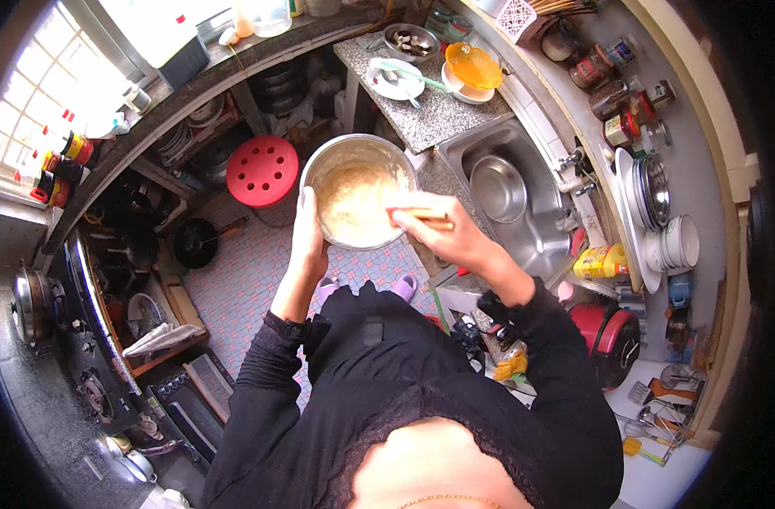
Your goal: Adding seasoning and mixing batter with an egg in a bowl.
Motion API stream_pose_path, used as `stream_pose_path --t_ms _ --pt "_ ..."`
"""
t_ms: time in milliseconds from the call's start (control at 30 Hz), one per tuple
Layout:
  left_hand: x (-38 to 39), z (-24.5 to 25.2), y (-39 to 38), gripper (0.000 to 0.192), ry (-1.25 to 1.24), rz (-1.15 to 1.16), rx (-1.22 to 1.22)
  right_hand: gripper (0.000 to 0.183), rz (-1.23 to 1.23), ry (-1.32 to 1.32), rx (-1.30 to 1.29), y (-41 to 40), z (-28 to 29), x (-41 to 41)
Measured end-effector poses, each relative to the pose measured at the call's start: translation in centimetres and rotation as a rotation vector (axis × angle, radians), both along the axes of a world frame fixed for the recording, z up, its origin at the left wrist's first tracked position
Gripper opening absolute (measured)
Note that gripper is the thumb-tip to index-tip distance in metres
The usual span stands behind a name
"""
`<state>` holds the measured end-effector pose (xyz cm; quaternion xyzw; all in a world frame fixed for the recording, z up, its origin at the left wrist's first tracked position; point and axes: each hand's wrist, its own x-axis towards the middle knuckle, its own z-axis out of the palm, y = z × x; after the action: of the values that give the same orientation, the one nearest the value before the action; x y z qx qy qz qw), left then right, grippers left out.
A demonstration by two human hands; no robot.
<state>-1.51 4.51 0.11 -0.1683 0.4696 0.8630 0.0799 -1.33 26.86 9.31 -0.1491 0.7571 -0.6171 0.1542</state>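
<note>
My left hand (310,228) grips the rim and side of a metal mixing bowl (360,244), which is held up above the tiled floor. Inside the bowl lies a pale, floury batter or dough (356,191), some of it smeared up the wall. My right hand (445,230) is closed around wooden chopsticks (429,215) at the bowl's right side. Their lower ends are hard to make out against the bright mixture.
A red round stool (262,171) stands beyond the bowl to the left. At right is a steel sink (540,235) with a metal basin (498,189) in it. Dishes stand on the granite counter (425,130). A stove (57,382) is at far left.
</note>
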Motion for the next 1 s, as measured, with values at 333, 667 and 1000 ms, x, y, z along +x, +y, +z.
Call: stream_pose_path --t_ms 333,667,1000 --pt "0.4 0.5 -1.3 0.061 -0.015 0.054 -0.107 0.026 -0.034 0.077 0.024 -2.3 -0.6 0.4" --pt "0.1 0.1 -2.0 0.062 -0.056 0.068 -0.145 0.024 -0.094 0.023 -0.028 -2.2 -2.0 -0.4" --pt "0.5 0.2 -1.8 0.058 -0.004 0.156 -0.131 0.021 -0.105 0.119 -0.078 -3.1 -2.7 -0.9"
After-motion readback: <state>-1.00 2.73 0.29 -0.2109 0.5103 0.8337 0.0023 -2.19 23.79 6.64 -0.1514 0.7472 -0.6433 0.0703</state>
